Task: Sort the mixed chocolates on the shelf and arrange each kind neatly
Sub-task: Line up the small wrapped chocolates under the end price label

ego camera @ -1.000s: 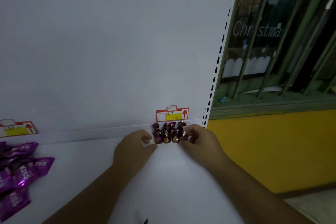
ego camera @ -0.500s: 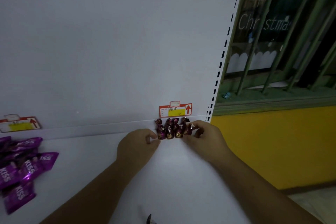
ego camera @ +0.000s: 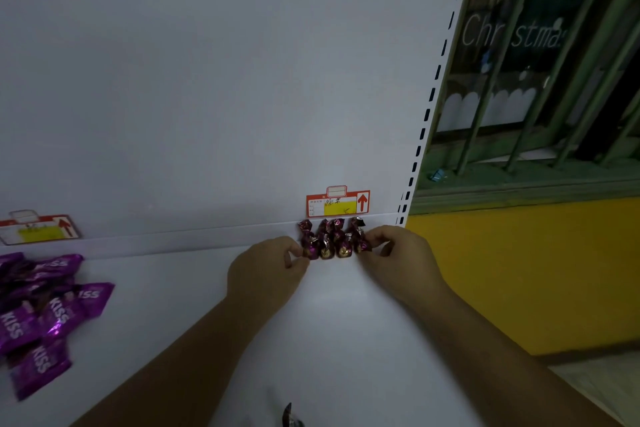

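Chocolates [ego camera: 329, 241] in dark red and gold twist wrappers stand in a small tight block at the back right corner of the white shelf [ego camera: 329, 322]. They are directly under a red and yellow price tag [ego camera: 337, 203], and I judge that this tag marks the place for their kind.

The left hand [ego camera: 266, 267] is at the left end of the block, with thumb and forefinger bent together and pinching the front piece there. The right hand [ego camera: 398, 253] is at the right end, fingers curled in, holding the end piece between thumb and fingertips. With one hand on each side, the person seems to press the rows together so that the block becomes straight and compact.

Far to the left, purple KISS packets [ego camera: 45, 315] lie in a loose heap below a second price tag [ego camera: 38, 227], well apart from the block. They look gathered by kind but not yet arranged neatly. A small dark wrapped piece [ego camera: 290, 417] shows at the near edge; I cannot tell its kind.
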